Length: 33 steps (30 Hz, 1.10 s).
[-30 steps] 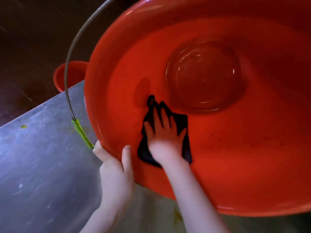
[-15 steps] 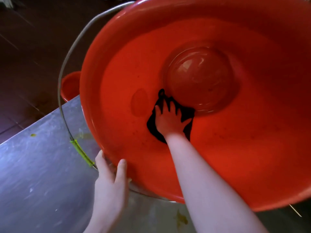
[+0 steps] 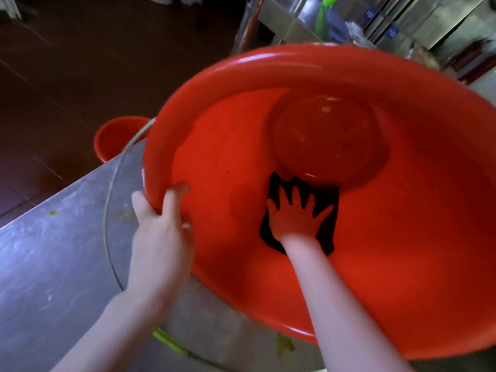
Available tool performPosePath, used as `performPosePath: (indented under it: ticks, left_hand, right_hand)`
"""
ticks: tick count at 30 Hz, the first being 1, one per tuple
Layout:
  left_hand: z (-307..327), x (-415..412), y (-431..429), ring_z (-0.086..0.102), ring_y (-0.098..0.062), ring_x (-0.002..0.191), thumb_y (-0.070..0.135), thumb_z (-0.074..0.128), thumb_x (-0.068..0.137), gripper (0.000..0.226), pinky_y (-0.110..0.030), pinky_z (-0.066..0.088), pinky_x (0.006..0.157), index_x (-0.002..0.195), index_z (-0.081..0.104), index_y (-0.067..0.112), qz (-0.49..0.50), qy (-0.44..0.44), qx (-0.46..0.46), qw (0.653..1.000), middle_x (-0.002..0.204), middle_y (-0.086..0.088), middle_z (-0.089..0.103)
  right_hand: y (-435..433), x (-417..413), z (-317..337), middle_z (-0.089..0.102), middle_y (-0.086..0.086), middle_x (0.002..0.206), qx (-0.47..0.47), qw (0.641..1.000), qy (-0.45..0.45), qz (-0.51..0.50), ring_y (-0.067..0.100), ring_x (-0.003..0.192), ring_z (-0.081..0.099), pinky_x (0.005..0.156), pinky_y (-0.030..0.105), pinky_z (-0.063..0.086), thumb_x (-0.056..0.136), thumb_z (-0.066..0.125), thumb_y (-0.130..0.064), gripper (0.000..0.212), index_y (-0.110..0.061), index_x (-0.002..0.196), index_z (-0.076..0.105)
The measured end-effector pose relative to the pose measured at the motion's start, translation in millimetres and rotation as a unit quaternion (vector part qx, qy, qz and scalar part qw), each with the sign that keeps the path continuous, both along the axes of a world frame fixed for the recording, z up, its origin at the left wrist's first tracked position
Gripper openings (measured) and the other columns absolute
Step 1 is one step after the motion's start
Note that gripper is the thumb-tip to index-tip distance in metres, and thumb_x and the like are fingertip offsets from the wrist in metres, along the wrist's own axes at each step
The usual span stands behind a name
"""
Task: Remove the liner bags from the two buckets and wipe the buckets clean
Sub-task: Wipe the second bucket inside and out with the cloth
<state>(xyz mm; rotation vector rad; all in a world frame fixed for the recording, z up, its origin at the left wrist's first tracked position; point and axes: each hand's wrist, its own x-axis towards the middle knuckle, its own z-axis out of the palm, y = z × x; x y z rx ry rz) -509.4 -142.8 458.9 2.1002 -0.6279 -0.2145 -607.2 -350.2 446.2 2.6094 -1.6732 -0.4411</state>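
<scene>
A large red bucket [image 3: 402, 251] lies tilted toward me on a steel table [image 3: 53, 264], its round bottom visible deep inside. My left hand [image 3: 161, 229] grips the near-left rim, fingers curled over the edge into the bucket. Inside it, my right hand [image 3: 296, 214] presses a dark cloth [image 3: 328, 226] flat against the inner wall just below the bottom, fingers spread straight. The bucket's wire handle [image 3: 110, 210] with its green grip hangs down over the table. No liner bag shows in this bucket.
A second red bucket [image 3: 115, 140] stands on the dark floor beyond the table's far edge. Steel kitchen fittings and a green object [image 3: 324, 12] fill the far right. Yellowish smears dot the table surface.
My left hand moved up from under the rim and now grips it. The bucket shifted right and lower in view. My right hand with the cloth slid slightly along the wall, fingers spreading.
</scene>
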Motion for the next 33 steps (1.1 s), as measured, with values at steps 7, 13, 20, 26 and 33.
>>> performPosePath:
  ticks: [7,13,20,26,33]
  left_hand:
    - [-29.4,-57.6,-1.6,0.053,-0.022,0.073,0.002,0.055,0.088,0.052,-0.034,0.038,0.07,0.116,0.036,0.041,-0.022,0.138,-0.063,0.988,0.11,-0.001,0.03]
    - [-34.6,-58.0,2.1,0.04,0.027,0.086,0.004,0.058,0.089,0.053,-0.024,0.029,0.067,0.115,0.036,0.046,-0.045,0.122,-0.096,0.987,0.116,-0.001,0.033]
    - [-40.9,-55.6,-1.4,0.034,0.032,0.091,0.006,0.054,0.092,0.052,-0.018,0.031,0.07,0.119,0.034,0.046,-0.043,0.148,-0.097,0.983,0.118,0.001,0.031]
    - [-36.3,-48.1,2.3,0.034,0.03,0.094,-0.005,0.051,0.085,0.063,0.007,0.028,0.076,0.113,0.034,0.049,-0.068,0.165,-0.086,0.98,0.112,-0.002,0.036]
    - [-3.2,-48.9,10.4,0.051,-0.012,0.078,0.019,0.058,0.088,0.05,-0.021,0.032,0.067,0.127,0.037,0.043,-0.104,0.193,0.058,0.974,0.097,0.003,0.042]
  right_hand:
    - [120.0,-22.3,-16.7,0.013,-0.01,0.162,-0.027,0.979,-0.155,0.127,0.021,0.147,0.017,0.114,0.062,0.015,0.092,0.02,-0.06,0.063,-0.043,0.151,0.008]
    - [31.9,-0.6,-22.8,0.003,-0.013,0.163,0.014,0.989,-0.145,0.006,0.019,0.148,0.01,0.114,0.062,0.01,0.099,0.022,-0.056,0.056,-0.047,0.15,0.001]
    - [12.4,14.6,-19.7,0.004,-0.009,0.163,0.024,0.992,-0.122,-0.033,0.025,0.148,0.009,0.114,0.063,0.007,0.101,0.022,-0.053,0.055,-0.042,0.152,0.005]
    - [124.6,-2.6,-18.5,0.022,-0.008,0.16,-0.051,0.974,-0.19,0.115,0.022,0.143,0.029,0.109,0.055,0.028,0.094,0.026,-0.056,0.06,-0.041,0.151,0.017]
    - [24.3,18.9,-15.5,0.0,-0.014,0.162,0.055,0.989,-0.139,0.005,0.019,0.149,0.005,0.116,0.059,0.007,0.099,0.02,-0.057,0.055,-0.047,0.15,0.002]
